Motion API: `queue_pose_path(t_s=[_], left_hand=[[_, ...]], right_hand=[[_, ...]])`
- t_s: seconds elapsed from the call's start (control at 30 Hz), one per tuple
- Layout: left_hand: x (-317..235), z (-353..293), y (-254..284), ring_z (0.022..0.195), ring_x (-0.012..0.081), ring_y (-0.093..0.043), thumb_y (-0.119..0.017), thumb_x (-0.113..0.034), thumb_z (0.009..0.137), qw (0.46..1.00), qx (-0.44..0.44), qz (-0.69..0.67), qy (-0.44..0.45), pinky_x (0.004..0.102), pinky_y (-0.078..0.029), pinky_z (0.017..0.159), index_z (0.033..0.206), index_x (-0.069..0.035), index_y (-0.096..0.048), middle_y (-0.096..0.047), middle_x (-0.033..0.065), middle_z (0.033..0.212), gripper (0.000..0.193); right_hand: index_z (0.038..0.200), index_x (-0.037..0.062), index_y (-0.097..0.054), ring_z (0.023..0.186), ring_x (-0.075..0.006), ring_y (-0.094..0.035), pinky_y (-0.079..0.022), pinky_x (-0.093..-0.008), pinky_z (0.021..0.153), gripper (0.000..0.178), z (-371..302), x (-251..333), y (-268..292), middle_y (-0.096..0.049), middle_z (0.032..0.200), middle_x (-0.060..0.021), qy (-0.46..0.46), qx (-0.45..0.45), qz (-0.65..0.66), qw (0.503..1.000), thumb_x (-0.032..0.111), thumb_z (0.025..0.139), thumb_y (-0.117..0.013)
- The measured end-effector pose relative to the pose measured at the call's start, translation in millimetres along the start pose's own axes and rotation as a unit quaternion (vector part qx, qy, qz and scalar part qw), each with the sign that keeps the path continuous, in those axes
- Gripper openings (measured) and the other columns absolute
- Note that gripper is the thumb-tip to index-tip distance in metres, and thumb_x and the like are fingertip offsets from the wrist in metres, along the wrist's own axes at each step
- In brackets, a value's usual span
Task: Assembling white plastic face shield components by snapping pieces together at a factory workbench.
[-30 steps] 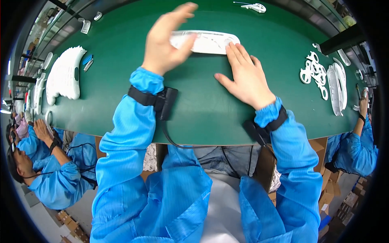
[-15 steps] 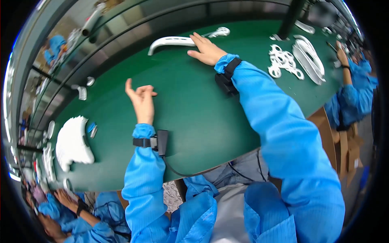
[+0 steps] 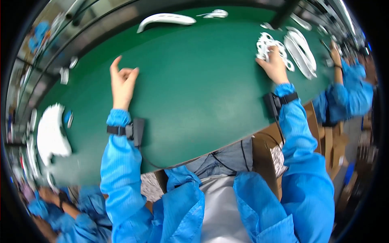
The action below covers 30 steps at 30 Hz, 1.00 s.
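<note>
My left hand (image 3: 122, 87) hovers over the left part of the green table (image 3: 194, 93), holding nothing. One finger points up and the others bend loosely, with gaps between them. On the right, my right hand (image 3: 276, 68) reaches onto a heap of white ring-shaped plastic parts (image 3: 265, 39). Its thumb stands apart from the fingers, whose tips touch or lie just over the rings. Just right of that heap lie long curved white parts (image 3: 300, 52), nested side by side. A curved white strip (image 3: 168, 18) lies at the far edge, with a smaller white piece (image 3: 218, 13) beside it.
A stack of white curved pieces (image 3: 50, 133) lies at the left, next to a small blue-and-white item (image 3: 69, 118). A dark post (image 3: 283, 16) rises at the back right. Co-workers in blue sit at the right (image 3: 348, 89) and lower left (image 3: 81, 214). Cardboard boxes (image 3: 330, 148) stand at the right.
My right hand has left the curved strip at the far edge and moved right to the heap of ring-shaped parts. My left hand stays raised and empty. The whole view has shifted a little.
</note>
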<state>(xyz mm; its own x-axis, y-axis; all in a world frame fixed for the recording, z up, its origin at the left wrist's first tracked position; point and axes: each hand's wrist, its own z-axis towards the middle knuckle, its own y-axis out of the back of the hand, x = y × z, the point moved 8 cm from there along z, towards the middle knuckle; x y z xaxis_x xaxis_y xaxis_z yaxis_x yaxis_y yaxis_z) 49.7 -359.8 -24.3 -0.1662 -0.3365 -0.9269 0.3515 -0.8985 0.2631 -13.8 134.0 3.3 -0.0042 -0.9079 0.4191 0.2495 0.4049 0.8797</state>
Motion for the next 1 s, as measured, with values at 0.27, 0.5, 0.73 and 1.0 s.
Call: queue_pose_path(t_s=[0.27, 0.5, 0.73, 1.0], left_hand=[[-34.7, 3.4, -37.9, 0.07, 0.0214, -0.064, -0.068, -0.016, 0.079, 0.996, 0.044, 0.077, -0.008, 0.0345, -0.052, 0.067, 0.135, -0.002, -0.038, -0.064, 0.0077, 0.074, 0.065], [-19.0, 0.4, -12.1, 0.075, 0.0236, -0.062, -0.067, -0.014, 0.08, 0.999, -0.006, 0.023, 0.027, 0.0371, -0.051, 0.073, 0.124, 0.0, -0.05, -0.062, 0.01, 0.081, 0.049], [-10.7, 69.3, 72.3, 0.089, 0.0345, -0.06, -0.062, -0.011, 0.07, 0.922, -0.214, 0.278, -0.163, 0.0441, -0.049, 0.082, 0.099, -0.001, -0.065, -0.064, 0.0178, 0.093, 0.032], [82.0, 171.6, 208.7, 0.107, 0.0365, -0.059, -0.069, -0.043, 0.072, 0.71, -0.412, 0.57, 0.009, 0.047, -0.047, 0.093, 0.12, -0.013, -0.063, -0.065, 0.0203, 0.11, 0.058]], right_hand=[[0.107, -0.0031, -0.063, 0.086, -0.0132, -0.059, -0.047, -0.0267, 0.079, 0.02, 4.5, -20.3, 17.3, -0.064, 0.094, -0.0044, 0.087, 0.019, 0.241, 0.966, 0.008, 0.091, -0.061], [0.117, 0.0026, -0.062, 0.104, -0.0185, -0.056, -0.042, -0.0296, 0.093, 0.033, -4.4, 143.1, -95.4, -0.062, 0.113, -0.0088, 0.233, 0.153, 0.223, 0.934, 0.012, 0.086, -0.065], [0.123, 0.0072, -0.057, 0.121, -0.0295, -0.046, -0.035, -0.0396, 0.105, 0.053, -19.4, 153.5, -73.4, -0.052, 0.129, -0.0126, 0.336, 0.123, 0.198, 0.913, 0.021, 0.075, -0.075], [0.104, 0.0116, -0.067, 0.121, -0.0312, -0.045, -0.039, -0.0409, 0.101, 0.043, -15.2, 159.6, -87.2, -0.055, 0.123, -0.0092, 0.283, 0.153, 0.212, 0.923, 0.024, 0.066, -0.082]])
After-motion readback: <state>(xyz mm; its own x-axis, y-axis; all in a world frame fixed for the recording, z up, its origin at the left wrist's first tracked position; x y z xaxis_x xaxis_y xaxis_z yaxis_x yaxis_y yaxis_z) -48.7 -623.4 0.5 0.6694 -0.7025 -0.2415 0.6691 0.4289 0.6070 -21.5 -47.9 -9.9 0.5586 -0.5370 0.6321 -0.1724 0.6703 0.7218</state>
